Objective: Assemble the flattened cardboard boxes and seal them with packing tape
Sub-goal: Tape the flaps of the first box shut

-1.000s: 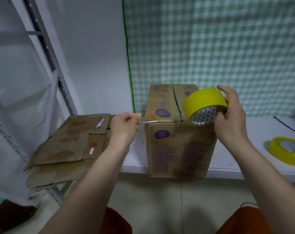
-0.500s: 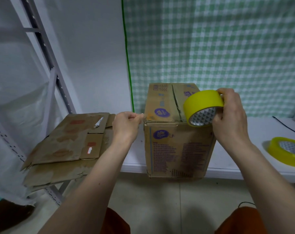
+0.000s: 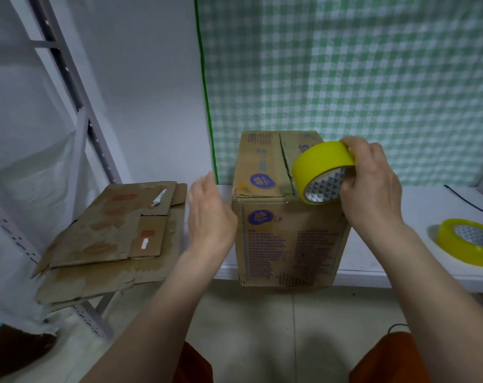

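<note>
The assembled cardboard box point(image 3: 287, 214) stands upright at the front edge of the white table point(image 3: 417, 217), its near face flush with or just past that edge, its top flaps closed with the seam running front to back; the right hand point(image 3: 373, 186) grasps the yellow tape roll point(image 3: 321, 172), fingers curled over its rim, and holds it tilted at the box's top front-right corner, touching or nearly touching the cardboard; the left hand point(image 3: 207, 214) hangs in the gap beside the box's left face, fingers straight and released, blurred, holding nothing; that gap between box and the stack of flattened boxes point(image 3: 115, 239) on the metal shelf frame point(image 3: 77, 111) is narrow; bare tabletop lies to the right of the box, up to a second tape roll point(image 3: 467, 241) lying flat near the right border; half a second ago the left hand was pinched at the box's top left front corner; now it has opened and dropped away from it, while the right hand stays gripping the roll in much the same place.
</note>
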{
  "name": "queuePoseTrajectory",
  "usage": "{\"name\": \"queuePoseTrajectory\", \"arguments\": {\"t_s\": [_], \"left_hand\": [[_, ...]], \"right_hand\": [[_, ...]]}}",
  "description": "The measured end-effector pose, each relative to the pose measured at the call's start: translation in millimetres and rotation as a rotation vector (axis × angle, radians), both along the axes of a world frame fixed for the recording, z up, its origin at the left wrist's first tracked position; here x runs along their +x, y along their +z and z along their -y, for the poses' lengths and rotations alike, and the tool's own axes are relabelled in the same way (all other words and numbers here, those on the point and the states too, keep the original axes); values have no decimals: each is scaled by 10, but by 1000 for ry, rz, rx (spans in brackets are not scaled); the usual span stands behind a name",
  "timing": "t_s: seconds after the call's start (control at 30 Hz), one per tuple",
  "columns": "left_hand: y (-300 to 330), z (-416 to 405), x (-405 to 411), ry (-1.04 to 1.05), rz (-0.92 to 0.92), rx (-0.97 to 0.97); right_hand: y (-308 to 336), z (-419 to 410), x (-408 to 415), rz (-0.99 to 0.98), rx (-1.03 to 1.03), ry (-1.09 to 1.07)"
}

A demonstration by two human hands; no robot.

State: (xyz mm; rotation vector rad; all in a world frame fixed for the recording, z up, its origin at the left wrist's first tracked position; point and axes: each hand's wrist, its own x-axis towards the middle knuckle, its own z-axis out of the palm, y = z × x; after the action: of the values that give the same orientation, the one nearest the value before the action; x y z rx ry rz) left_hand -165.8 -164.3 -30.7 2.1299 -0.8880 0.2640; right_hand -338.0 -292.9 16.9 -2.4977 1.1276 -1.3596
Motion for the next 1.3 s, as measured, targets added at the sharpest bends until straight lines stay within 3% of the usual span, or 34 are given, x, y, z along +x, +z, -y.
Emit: {"name": "queuePoseTrajectory", "arguments": {"t_s": [0.07, 0.17, 0.23, 0.3, 0.4, 0.53, 0.6, 0.73, 0.93, 1.1, 1.3], "left_hand": [[-5, -12, -126, -203, 284, -34], [-110, 34, -211, -358, 421, 174], [-115, 36, -214, -351, 432, 227], [-123, 32, -208, -349, 452, 256], [-132, 24, -210, -315, 493, 299], [-102, 11, -261, -269, 487, 351], [-56, 31, -315, -261, 469, 391], [37, 86, -451, -170, 435, 445], [59, 368, -752, -411, 481, 437], [-42, 378, -701, -413, 513, 398], [-92, 389, -657, -360, 541, 386]], "right_hand": [[-1, 15, 10, 10, 9, -4], [-65, 71, 42, 165, 113, 53], [-121, 87, 80, 347, 258, 187], [-163, 87, 94, 403, 324, 257], [-124, 128, -18, 340, 259, 243], [-40, 334, -398, 121, 5, -3], [-38, 365, -469, 103, 31, 3], [-102, 354, -426, 358, 216, 124], [-254, 353, -322, 671, 389, 204], [-259, 412, -450, 459, 172, 173], [-265, 665, -777, 153, 75, -98]]}}
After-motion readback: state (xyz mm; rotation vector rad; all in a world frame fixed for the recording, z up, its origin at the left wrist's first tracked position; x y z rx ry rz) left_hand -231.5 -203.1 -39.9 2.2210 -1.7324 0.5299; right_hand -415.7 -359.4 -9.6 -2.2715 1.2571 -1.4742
